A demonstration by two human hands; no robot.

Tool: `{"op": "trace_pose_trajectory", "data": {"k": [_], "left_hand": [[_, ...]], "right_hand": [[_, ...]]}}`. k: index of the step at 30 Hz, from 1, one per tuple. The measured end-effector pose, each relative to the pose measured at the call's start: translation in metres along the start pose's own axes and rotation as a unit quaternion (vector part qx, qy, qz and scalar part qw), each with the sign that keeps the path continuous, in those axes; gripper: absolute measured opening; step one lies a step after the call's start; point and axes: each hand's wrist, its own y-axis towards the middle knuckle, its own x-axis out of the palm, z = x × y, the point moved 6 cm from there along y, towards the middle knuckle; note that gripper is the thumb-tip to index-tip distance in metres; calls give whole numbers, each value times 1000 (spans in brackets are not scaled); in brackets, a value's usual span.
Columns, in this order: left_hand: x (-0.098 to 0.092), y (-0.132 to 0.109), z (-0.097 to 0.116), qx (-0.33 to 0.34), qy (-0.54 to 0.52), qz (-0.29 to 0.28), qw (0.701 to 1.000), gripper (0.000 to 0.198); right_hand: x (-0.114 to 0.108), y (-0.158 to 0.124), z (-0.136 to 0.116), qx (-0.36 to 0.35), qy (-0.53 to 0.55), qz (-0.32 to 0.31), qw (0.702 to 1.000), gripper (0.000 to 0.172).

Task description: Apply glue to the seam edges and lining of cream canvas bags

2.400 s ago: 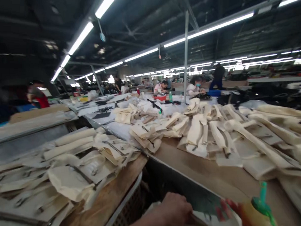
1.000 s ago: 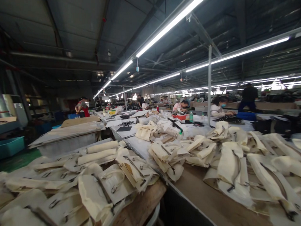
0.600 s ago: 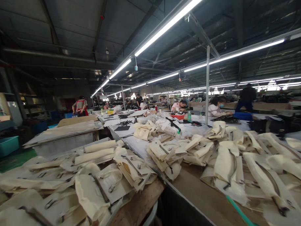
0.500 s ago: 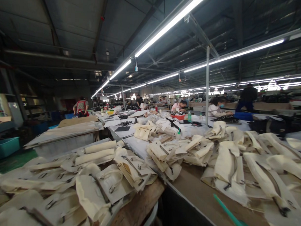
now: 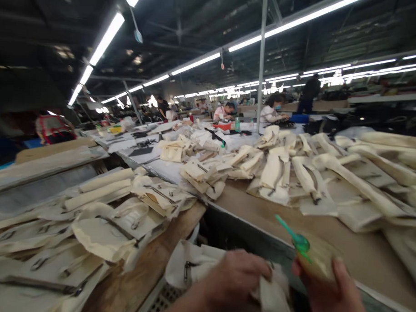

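Observation:
At the bottom centre, my left hand [image 5: 236, 277] has its fingers closed on a cream fabric piece [image 5: 274, 297] that hangs below them. More cream fabric with a dark metal buckle [image 5: 186, 271] lies to the left of this hand. My right hand [image 5: 333, 288], at the lower right, grips a yellowish bottle [image 5: 322, 260] between thumb and fingers. The bottle has a green cap with a long thin green nozzle [image 5: 290, 229] pointing up and left. Motion blurs both hands slightly.
Cream fabric pieces with dark straps lie heaped on the left table [image 5: 122, 257] and along the brown right tabletop [image 5: 240, 198]. A perforated basket [image 5: 162, 300] stands below, beside a dark gap. Several people work farther back; a metal post [image 5: 261, 62] rises behind the heaps.
Both hands have come into view, the left with cream fabric, the right with the bottle. The view has shifted, showing the basket below.

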Motion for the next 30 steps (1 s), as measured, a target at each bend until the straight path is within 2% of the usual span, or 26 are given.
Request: {"op": "trace_pose_trajectory", "data": {"k": [1,2,3,5,8,12,15,19,22,26,30], "left_hand": [[-5,-4,-12,-54,-58,61,995,31],[-9,-8,-25,-118,-122,107,980,26],[-12,-12,-39,-175,-178,134,959,22],[-15,-15,-60,-237,-292,154,914,17],[-9,-11,-76,-262,-368,125,884,13],[16,-7,-83,-285,-407,108,861,22],[31,-4,-75,-269,-418,84,864,38],[38,1,-71,-240,-437,59,865,50],[56,-1,-90,-284,-479,67,828,39],[95,-16,-120,-372,-529,112,755,27],[112,-25,-121,-386,-554,118,729,28]], "right_hand": [[-16,-1,-6,1,52,40,998,42],[-27,-1,-12,8,80,38,996,38],[-40,-2,-19,14,86,43,995,35],[-65,-8,-29,36,63,56,996,34],[-95,-24,-32,99,-12,71,992,37],[-118,-47,-19,161,-54,102,980,52],[-135,-57,-9,202,-58,111,971,63],[-163,-63,-7,254,-60,126,957,71],[-170,-63,-10,254,-69,140,955,68],[-158,-60,-6,218,-108,139,960,65],[-146,-53,-3,196,-168,117,959,72]]}}
